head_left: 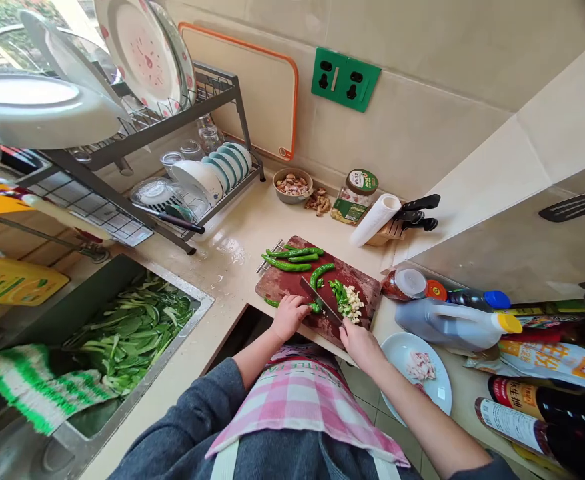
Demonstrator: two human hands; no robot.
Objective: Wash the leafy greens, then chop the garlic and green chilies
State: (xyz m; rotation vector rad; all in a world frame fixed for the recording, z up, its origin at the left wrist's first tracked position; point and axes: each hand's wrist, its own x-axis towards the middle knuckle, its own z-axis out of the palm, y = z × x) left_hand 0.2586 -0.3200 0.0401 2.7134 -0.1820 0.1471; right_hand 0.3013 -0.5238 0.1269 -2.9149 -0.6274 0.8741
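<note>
My right hand (359, 341) is closed round the handle of a kitchen knife (321, 301), whose blade slants over the dark red cutting board (277, 283). Beside the blade, my left hand (291, 316) presses down on a green chili pepper (272, 303), fingers curled over it; the pepper's cut end shows near the knife. Chopped green pepper (339, 293) and diced garlic-like white bits (352, 305) lie right of the blade. Several whole green peppers (292, 257) rest at the board's far left, and a curved one (321, 272) lies just beyond the knife.
Leafy greens (137, 327) fill the sink at left, below a dish rack (172, 120). Behind the board stand a bowl of garlic (292, 185), a jar (355, 197), a paper roll (376, 220) and a knife block (392, 230). At right are a plate (439, 380) with sliced meat and several bottles (447, 323).
</note>
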